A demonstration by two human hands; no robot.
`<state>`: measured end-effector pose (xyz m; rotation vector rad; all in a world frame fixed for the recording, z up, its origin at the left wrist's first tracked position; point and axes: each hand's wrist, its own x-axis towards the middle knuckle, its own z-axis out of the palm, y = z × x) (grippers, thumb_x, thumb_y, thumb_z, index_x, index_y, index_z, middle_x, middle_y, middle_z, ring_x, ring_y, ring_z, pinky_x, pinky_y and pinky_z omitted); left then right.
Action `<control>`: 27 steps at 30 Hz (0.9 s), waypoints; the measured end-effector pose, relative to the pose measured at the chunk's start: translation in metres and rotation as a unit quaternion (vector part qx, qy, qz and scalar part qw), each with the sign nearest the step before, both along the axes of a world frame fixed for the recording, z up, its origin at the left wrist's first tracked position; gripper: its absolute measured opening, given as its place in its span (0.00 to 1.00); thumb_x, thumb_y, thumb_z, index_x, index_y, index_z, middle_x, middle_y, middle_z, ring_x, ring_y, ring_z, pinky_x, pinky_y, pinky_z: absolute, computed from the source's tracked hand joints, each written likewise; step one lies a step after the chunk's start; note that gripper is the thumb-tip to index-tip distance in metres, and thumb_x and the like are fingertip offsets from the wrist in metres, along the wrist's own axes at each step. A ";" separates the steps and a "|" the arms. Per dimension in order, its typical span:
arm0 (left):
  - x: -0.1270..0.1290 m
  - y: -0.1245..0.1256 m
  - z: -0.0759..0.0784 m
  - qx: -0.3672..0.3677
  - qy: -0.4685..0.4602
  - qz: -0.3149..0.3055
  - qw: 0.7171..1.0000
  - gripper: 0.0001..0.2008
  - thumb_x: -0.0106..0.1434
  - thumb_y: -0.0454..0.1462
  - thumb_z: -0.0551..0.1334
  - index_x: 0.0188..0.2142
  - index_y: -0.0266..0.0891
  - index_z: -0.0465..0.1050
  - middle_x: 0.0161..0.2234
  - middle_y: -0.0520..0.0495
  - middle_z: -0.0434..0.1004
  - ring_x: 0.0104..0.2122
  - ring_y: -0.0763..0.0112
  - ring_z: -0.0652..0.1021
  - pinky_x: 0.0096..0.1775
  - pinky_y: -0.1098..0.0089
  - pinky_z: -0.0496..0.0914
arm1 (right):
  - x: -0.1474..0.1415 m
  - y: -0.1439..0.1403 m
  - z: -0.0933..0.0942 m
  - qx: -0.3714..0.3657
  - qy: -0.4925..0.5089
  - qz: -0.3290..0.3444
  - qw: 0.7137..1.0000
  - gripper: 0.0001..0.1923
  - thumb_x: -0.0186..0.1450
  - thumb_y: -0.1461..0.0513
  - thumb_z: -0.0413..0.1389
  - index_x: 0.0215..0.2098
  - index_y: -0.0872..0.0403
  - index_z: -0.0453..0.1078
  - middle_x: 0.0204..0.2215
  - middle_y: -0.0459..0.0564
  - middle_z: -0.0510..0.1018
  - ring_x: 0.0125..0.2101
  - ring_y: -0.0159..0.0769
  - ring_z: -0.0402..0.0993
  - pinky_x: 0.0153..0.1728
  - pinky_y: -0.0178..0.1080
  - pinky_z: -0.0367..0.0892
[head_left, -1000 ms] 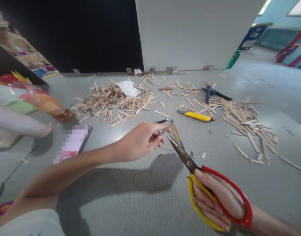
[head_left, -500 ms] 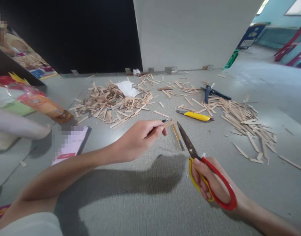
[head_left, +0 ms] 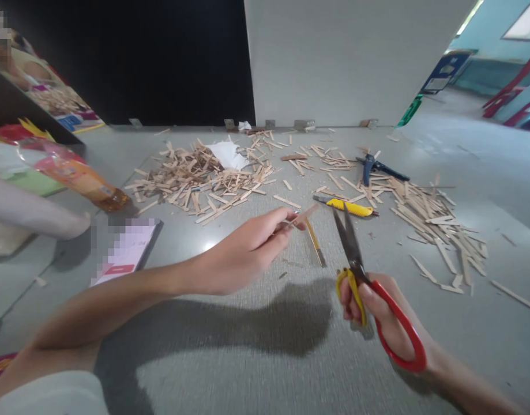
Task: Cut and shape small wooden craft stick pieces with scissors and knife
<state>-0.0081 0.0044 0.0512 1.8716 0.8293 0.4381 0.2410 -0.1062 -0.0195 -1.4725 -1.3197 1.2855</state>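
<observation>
Nearest, the right hand point(head_left: 392, 328) grips the scissors point(head_left: 356, 264) by both handles; their blades stand slightly parted, nothing between them, tips directed away from the wearer. To the left of the scissors, the left hand point(head_left: 250, 248) pinches one flat wooden stick point(head_left: 305, 215); finger placement beneath it is partly hidden.

Key relation: the stick's free end juts toward the scissors from their left, its long axis running rightward and away, at a slant to the line of the blades. A clear gap remains between stick and tips: near, not touching. The left hand is the nearer, in direct contact; the right hand sits well back from the stick, behind the scissors' pivot.

Left of the scissors, below the stick, lies a slim yellow rod point(head_left: 315, 243), kind unclear. Just past the tips lies a yellow cutter point(head_left: 359, 209). Right of the scissors and beyond is a loose stick heap point(head_left: 433, 210); farther left, a larger pile point(head_left: 191, 167) bears white paper point(head_left: 228, 154).
</observation>
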 end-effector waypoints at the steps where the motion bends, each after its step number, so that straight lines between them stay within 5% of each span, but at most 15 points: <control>1: 0.000 -0.001 -0.002 -0.013 -0.019 -0.004 1.000 0.11 0.81 0.39 0.49 0.53 0.41 0.68 0.27 0.59 0.61 0.24 0.73 0.62 0.26 0.73 0.60 | -0.003 -0.005 0.001 0.008 0.026 0.022 0.999 0.39 0.64 0.27 0.55 0.24 0.52 0.71 0.18 0.48 0.72 0.19 0.34 0.68 0.21 0.37 0.64; 7: 0.004 -0.007 -0.013 -0.062 -0.064 -0.051 0.995 0.02 0.83 0.38 0.47 0.52 0.46 0.56 0.34 0.54 0.79 0.26 0.73 0.75 0.30 0.72 0.68 | -0.012 -0.024 -0.001 -0.061 0.103 0.112 0.986 0.39 0.67 0.27 0.52 0.26 0.52 0.68 0.14 0.41 0.64 0.15 0.30 0.63 0.18 0.34 0.60; 15: 0.007 -0.013 -0.014 -0.071 -0.081 -0.076 0.991 0.03 0.82 0.35 0.48 0.49 0.46 0.52 0.40 0.50 0.80 0.27 0.75 0.79 0.30 0.72 0.71 | -0.010 -0.032 -0.008 -0.145 0.047 0.120 0.981 0.41 0.63 0.24 0.51 0.25 0.51 0.66 0.15 0.39 0.64 0.14 0.26 0.60 0.17 0.32 0.63; 21: 0.009 -0.015 -0.022 0.016 -0.068 -0.053 0.996 0.06 0.79 0.34 0.51 0.50 0.46 0.52 0.32 0.55 0.77 0.28 0.71 0.81 0.30 0.71 0.71 | -0.015 -0.032 -0.005 -0.142 0.057 0.122 0.981 0.40 0.65 0.25 0.50 0.24 0.51 0.65 0.13 0.39 0.62 0.13 0.26 0.59 0.17 0.32 0.62; 27: 0.011 -0.020 -0.038 0.083 -0.045 -0.036 0.995 0.19 0.77 0.35 0.55 0.62 0.44 0.47 0.41 0.45 0.83 0.32 0.68 0.83 0.34 0.69 0.75 | -0.019 -0.034 0.002 -0.171 0.059 0.114 0.977 0.42 0.62 0.21 0.48 0.24 0.49 0.63 0.12 0.37 0.61 0.13 0.26 0.59 0.15 0.31 0.57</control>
